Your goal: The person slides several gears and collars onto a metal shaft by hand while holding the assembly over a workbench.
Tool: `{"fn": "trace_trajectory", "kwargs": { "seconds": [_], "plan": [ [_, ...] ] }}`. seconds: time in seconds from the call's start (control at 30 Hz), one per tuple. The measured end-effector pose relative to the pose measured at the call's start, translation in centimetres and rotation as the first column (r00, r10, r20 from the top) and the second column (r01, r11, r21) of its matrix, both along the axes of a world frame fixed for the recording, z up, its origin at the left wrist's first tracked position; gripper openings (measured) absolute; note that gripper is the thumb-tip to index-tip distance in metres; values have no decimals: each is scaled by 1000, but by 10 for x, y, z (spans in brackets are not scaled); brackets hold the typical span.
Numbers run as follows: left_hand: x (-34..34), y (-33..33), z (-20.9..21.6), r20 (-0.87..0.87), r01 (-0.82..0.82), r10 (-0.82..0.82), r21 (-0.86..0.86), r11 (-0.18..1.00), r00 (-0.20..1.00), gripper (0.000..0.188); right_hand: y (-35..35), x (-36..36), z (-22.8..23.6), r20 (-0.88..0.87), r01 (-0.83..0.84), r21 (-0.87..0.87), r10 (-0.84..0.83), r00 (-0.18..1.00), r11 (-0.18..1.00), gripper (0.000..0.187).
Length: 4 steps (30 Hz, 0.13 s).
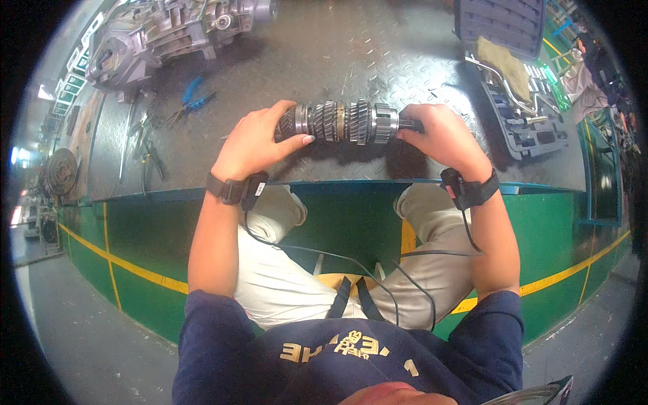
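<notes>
A transmission gear shaft (342,122), with several metal gears stacked along it, lies crosswise in front of me over the metal workbench (324,165). My left hand (260,138) wraps round its left end, thumb along the near side of the gears. Round the bare splined right end closes my right hand (442,135). Both palms hide parts of the shaft's ends. Whether the shaft rests on the bench or is slightly raised, I cannot tell.
A large gearbox housing (162,40) stands at the far left. Near it lie blue-handled pliers (194,94) and other hand tools (145,148). An open socket set case (523,128) with a yellowish cloth (505,64) sits at the right. Cables hang from my wrist straps.
</notes>
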<state>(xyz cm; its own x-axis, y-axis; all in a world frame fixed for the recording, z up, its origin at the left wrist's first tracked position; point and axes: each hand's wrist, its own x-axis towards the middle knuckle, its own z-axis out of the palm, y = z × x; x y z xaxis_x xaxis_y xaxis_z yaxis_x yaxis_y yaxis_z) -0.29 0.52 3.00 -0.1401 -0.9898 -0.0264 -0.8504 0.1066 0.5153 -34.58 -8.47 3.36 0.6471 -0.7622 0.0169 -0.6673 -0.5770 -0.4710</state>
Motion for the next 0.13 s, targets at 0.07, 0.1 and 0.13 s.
{"fn": "trace_trajectory", "kwargs": {
  "seconds": [0.07, 0.1, 0.13],
  "plan": [
    [0, 0, -1, 50, 0, 0, 9, 1000, 999, 66, -3, -1, -4, 17, -27, 5, 27, 999, 1000, 29],
    [1, 0, -3, 61, 10, -7, -34, 999, 998, 67, -6, -2, -7, 41, -76, 2, 76, 996, 997, 30],
    [2, 0, -6, 70, 22, -16, -74, 997, 997, 69, -9, -3, -11, 63, -122, 1, 122, 991, 993, 32]
  ]
}}
